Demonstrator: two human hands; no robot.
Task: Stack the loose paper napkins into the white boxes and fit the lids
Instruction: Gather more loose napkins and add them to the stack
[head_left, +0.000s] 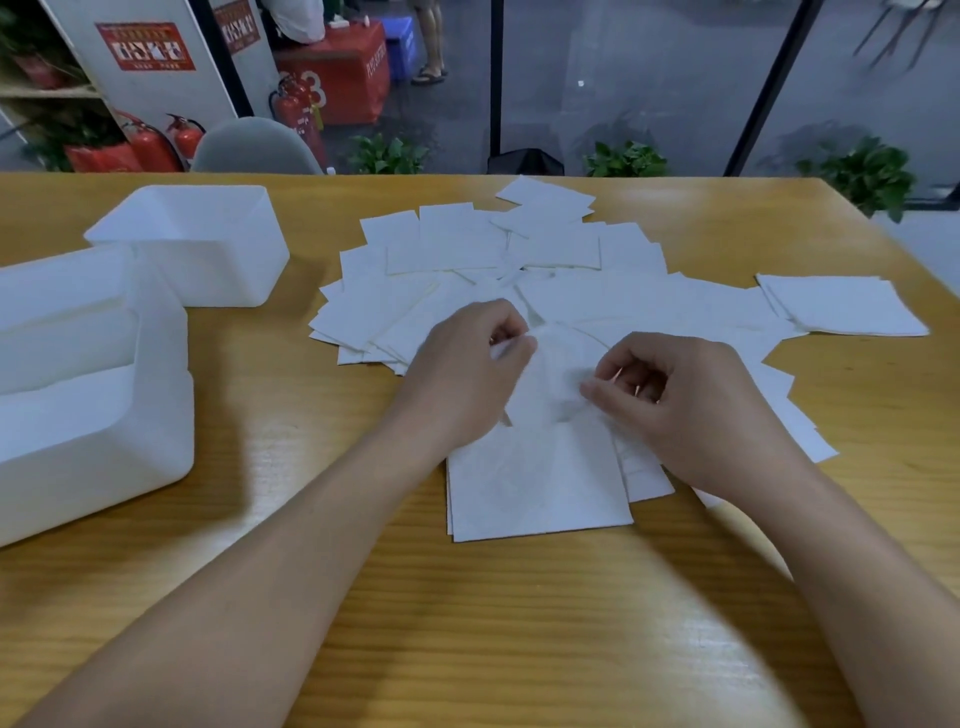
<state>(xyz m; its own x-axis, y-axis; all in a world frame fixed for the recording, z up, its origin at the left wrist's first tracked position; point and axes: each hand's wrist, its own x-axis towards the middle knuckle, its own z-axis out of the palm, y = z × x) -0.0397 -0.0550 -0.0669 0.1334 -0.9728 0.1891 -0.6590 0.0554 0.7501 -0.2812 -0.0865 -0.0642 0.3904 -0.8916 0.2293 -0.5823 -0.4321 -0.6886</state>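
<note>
Head cam: our left hand (470, 364) and right hand (680, 405) each pinch one napkin (553, 379), lifted at mid-desk above a small stack (535, 488) toward the near edge. Loose napkins (467, 270) fan out to the far edge; another neat stack (841, 304) sits at the right edge. Two white boxes (202, 244) (88, 384) stand open along the left edge of the desk (467, 623).

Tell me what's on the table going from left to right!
Near white box → far white box → left hand → right hand → neat napkin stack.
</note>
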